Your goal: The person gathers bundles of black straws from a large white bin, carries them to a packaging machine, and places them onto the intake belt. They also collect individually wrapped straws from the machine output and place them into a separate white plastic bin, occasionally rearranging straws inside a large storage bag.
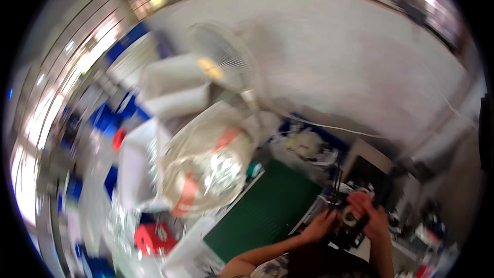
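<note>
Head view shows me my right hand (371,215) closed around a small dark part (355,225), long axis slanting up-right, left hand (321,225) touching its lower-left end, grip unclear.

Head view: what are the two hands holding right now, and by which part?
Both the left hand and right hand close around a small dark object between them. Motion blur hides what it is and where exactly it is gripped.

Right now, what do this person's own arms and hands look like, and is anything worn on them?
Both are bare: the left hand and the right hand show no gloves, and the forearms carry no long sleeves. A pale patterned garment edge shows at the left elbow. The blur hides any rings or watch.
</note>
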The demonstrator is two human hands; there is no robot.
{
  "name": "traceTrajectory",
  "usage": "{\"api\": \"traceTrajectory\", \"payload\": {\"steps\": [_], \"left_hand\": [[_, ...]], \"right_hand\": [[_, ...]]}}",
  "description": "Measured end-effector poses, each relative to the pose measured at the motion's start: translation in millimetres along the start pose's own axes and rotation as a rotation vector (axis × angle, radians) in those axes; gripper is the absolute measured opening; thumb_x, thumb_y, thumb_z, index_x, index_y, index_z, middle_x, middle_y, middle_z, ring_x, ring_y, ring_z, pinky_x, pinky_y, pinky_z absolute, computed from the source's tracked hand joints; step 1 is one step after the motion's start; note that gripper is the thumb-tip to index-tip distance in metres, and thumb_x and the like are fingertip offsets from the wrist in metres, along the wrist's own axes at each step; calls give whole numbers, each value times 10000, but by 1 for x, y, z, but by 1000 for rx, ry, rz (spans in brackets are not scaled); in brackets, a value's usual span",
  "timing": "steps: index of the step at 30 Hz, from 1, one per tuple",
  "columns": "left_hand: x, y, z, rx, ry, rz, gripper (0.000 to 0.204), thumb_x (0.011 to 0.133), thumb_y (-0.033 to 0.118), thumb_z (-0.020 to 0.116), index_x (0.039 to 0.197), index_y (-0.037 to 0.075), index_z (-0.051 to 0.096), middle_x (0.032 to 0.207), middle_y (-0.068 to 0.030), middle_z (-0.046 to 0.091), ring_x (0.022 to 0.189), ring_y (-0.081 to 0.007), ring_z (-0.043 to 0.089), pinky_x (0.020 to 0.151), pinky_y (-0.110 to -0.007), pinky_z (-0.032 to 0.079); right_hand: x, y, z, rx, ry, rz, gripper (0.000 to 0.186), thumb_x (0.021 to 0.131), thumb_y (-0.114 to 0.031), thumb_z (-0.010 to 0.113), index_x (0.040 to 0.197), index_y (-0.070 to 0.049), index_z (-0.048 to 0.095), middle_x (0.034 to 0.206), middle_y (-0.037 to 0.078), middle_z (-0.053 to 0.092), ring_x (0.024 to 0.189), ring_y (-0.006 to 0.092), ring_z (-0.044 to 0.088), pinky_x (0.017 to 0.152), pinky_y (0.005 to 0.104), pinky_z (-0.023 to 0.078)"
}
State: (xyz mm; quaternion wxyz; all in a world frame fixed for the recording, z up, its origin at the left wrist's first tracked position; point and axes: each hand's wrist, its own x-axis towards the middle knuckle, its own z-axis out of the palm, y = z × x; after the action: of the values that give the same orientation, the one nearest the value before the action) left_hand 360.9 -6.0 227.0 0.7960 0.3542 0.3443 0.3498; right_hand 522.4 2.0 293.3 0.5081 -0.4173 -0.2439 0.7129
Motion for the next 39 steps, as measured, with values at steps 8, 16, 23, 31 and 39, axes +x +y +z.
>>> {"api": "traceTrajectory", "payload": {"steps": [8,16,23,31,39], "left_hand": [[21,-17,40,477,-283,-127,293,897,223,316,986,-10,469,872,-101,556,804,-171,543,726,-267,436],[26,-28,56,29,-778,-593,291,900,278,293,829,25,419,699,-56,447,712,-160,437,664,-265,363],[37,-48,45,82,-1093,-685,229,881,252,383,909,29,428,741,-30,465,734,-120,439,679,-231,359],[51,-35,29,465,-839,-455,166,837,120,466,954,9,504,825,-34,554,747,-86,509,664,-201,398],[102,-3,46,499,-432,128,107,824,67,485,890,-12,512,756,-46,543,691,-82,498,645,-198,407]], "right_hand": [[-26,10,-42,164,-14,-118,400,860,-176,409,1199,15,319,1230,168,362,1135,256,369,951,352,300],[-57,18,-52,224,71,-179,305,872,-214,394,1088,2,399,750,69,503,712,166,517,667,276,439],[-74,44,-52,356,167,-220,247,856,-280,438,861,-34,458,515,-39,292,454,69,306,443,201,288],[-105,52,-83,388,702,-469,238,861,-255,424,898,-21,443,519,-30,288,446,79,290,458,218,277],[-98,107,-141,467,1247,-435,167,786,-102,531,912,5,541,650,10,480,422,44,338,346,186,219]]}}
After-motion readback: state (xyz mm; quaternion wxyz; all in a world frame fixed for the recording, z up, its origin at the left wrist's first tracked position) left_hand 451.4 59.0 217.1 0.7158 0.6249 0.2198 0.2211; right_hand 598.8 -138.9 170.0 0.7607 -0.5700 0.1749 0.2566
